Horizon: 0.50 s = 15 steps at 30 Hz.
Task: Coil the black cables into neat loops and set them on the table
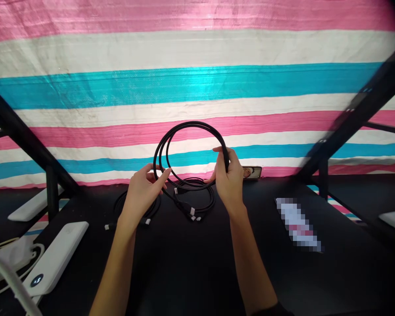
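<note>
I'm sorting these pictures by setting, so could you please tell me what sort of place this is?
Probably a makeshift workstation: a black tabletop, a striped sheet hung behind it, and dark slanted bars at either side.

Site recorded as a desk-type workstation of makeshift build; whether it is set up in a home, workshop or office cannot be determined. A black desktop (184, 272) is bounded at the back by a sheet (197, 81) striped pink, white and turquoise, partition-like. Dark slanted frame bars (26, 131) are seen at both sides, with further dark surfaces (375, 193) visible beyond. Work with small electronics is indicated by coiled black cables (213, 197), a white elongated device (57, 259) and white cords (41, 259).
</note>
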Available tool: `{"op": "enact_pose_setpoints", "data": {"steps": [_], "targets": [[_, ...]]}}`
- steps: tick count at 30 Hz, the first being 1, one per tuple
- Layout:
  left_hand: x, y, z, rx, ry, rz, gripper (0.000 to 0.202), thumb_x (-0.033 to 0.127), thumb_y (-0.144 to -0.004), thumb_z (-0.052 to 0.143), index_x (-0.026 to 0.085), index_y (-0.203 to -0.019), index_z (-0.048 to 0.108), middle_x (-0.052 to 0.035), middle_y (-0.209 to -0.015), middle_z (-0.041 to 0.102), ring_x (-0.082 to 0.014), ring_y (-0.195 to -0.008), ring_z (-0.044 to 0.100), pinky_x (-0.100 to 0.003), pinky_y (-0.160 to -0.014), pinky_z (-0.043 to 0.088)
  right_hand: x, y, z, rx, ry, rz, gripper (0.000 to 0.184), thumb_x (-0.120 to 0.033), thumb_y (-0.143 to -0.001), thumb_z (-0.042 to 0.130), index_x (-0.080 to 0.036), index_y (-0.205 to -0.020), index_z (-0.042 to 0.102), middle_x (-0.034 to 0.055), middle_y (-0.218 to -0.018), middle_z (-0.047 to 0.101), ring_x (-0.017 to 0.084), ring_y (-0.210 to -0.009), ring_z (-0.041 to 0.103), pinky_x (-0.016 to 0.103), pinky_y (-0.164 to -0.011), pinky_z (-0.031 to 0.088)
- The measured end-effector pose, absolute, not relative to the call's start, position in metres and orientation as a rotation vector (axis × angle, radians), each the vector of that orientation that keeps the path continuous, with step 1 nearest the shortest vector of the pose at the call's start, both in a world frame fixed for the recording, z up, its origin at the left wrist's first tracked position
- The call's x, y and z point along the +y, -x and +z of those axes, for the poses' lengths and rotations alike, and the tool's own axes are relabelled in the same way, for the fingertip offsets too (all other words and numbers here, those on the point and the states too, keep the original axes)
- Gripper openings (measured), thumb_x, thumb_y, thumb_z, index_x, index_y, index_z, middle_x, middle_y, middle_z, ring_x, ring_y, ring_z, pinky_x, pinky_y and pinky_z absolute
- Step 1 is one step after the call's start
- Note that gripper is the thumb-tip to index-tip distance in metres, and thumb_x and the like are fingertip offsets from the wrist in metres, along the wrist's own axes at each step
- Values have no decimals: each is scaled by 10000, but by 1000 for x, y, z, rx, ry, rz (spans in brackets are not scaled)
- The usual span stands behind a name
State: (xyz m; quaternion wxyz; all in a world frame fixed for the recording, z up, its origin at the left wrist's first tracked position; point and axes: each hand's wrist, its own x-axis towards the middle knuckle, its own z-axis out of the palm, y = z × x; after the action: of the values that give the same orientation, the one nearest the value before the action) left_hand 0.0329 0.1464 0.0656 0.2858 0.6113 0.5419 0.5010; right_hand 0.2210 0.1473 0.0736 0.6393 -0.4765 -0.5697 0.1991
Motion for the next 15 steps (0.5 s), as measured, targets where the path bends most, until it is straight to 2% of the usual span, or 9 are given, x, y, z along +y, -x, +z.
{"op": "enact_pose_setpoints", "data": {"steps": [5,10,15], "targets": [[147,-35,67,1319,-1579,1377,584,420,-716,632,191,-1214,431,29,-542,585,-103,-361,473,-173,-318,343,151,-224,70,-1328,1091,450,265,-353,-868,440,-250,-1048,605,-64,-424,425,139,-354,497,256,-377,401],[146,-36,71,1182,-1509,1433,578,415,-710,652,191,-1201,446,37,-565,570,-82,-351,478,-153,-290,337,154,-227,69,-1285,1081,511,313,-364,-843,471,-234,-1078,633,-67,-399,409,126,-343,465,241,-351,391],[146,-41,73,1043,-1415,1455,484,459,-786,556,219,-1194,458,48,-566,562,-64,-305,452,-136,-241,260,153,-225,70,-1370,998,650,326,-381,-844,489,-225,-1080,652,-73,-355,419,124,-317,485,229,-344,383]]}}
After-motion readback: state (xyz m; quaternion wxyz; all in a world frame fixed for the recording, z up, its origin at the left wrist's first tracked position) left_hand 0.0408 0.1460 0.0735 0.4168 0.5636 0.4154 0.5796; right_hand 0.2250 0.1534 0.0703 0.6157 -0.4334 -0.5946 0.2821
